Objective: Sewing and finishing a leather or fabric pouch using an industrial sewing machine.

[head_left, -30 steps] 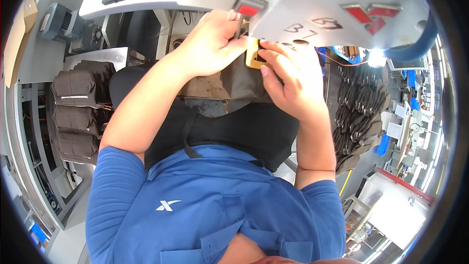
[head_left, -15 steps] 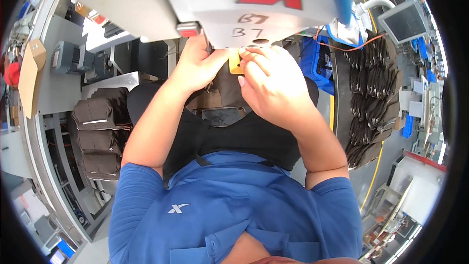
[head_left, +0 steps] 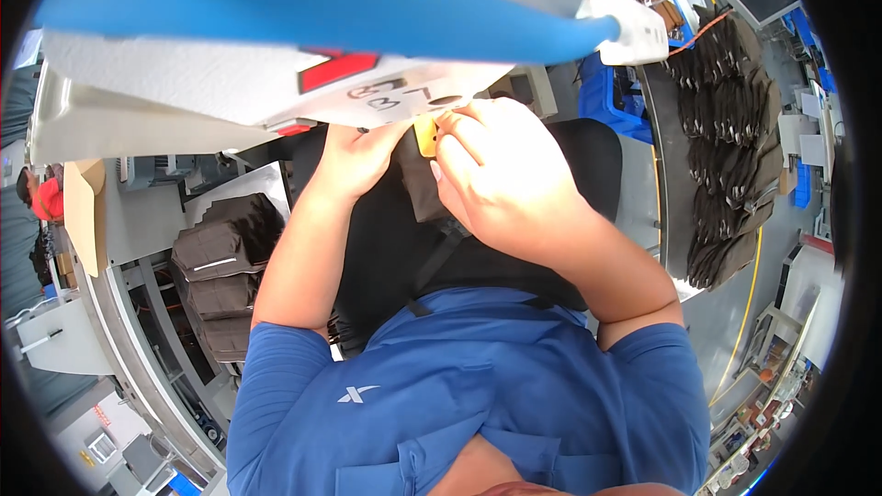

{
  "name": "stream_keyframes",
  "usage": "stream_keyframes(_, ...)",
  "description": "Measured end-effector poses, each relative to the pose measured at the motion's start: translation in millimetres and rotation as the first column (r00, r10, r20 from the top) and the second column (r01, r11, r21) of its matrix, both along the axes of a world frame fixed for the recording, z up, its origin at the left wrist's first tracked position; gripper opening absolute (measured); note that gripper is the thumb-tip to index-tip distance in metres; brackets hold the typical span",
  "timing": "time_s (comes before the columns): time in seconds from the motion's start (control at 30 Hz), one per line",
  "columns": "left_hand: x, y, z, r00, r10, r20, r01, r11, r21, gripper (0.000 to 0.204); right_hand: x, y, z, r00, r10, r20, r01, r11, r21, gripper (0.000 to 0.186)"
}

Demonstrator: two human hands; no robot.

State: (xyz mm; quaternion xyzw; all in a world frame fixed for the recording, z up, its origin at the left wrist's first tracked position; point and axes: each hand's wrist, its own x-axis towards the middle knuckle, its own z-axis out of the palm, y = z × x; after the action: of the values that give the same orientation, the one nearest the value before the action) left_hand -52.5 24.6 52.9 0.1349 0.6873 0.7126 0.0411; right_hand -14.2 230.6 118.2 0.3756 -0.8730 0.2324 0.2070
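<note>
Looming larger now, blue tubing (head_left: pixel 303 9) crosses above right hand (head_left: pixel 491 170) and yellow piece (head_left: pixel 425 137).

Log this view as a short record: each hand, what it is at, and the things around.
Left hand: left of the yellow piece, its far part hidden by the white machine
Right hand: bent fingers at the yellow piece; exact grip unclear
Between hands: yellow piece, with brown cloth below it in the picture
Upper area: white machine, with a blurred blue band across the view
Left side: stacked dark pieces
Right side: blue bin; rows of dark pieces
</note>
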Motion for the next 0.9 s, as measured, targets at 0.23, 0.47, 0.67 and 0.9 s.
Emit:
stream_keyframes(0.23, -3.7, -6.5, -1.6, 0.999, -0.053, -0.010, 0.053, 0.999, 0.012, 0.022, 6.7, -1.6, 4.2, 0.997, -0.029, 0.075, 0.029, 1.000, -0.007, 0.023)
stream_keyframes(0.47, -5.9, -4.0, 3.0, 0.992, -0.090, -0.093, 0.082, 0.993, -0.089, 0.022, 9.3, 2.6, -4.5, 0.998, -0.047, 0.036, 0.049, 0.998, -0.050, 0.024)
stream_keyframes(0.67, -5.6, -4.5, -0.9, 0.993, -0.084, -0.084, 0.080, 0.996, -0.049, 0.021, 6.8, 2.7, 1.5, 0.998, -0.023, 0.056, 0.022, 0.999, 0.028, 0.032)
stream_keyframes(0.9, -4.7, -5.7, -0.7, 0.996, -0.037, -0.079, 0.034, 0.999, -0.040, 0.022, 5.8, 5.5, 1.2, 1.000, 0.000, 0.018, 0.000, 1.000, -0.021, 0.026)
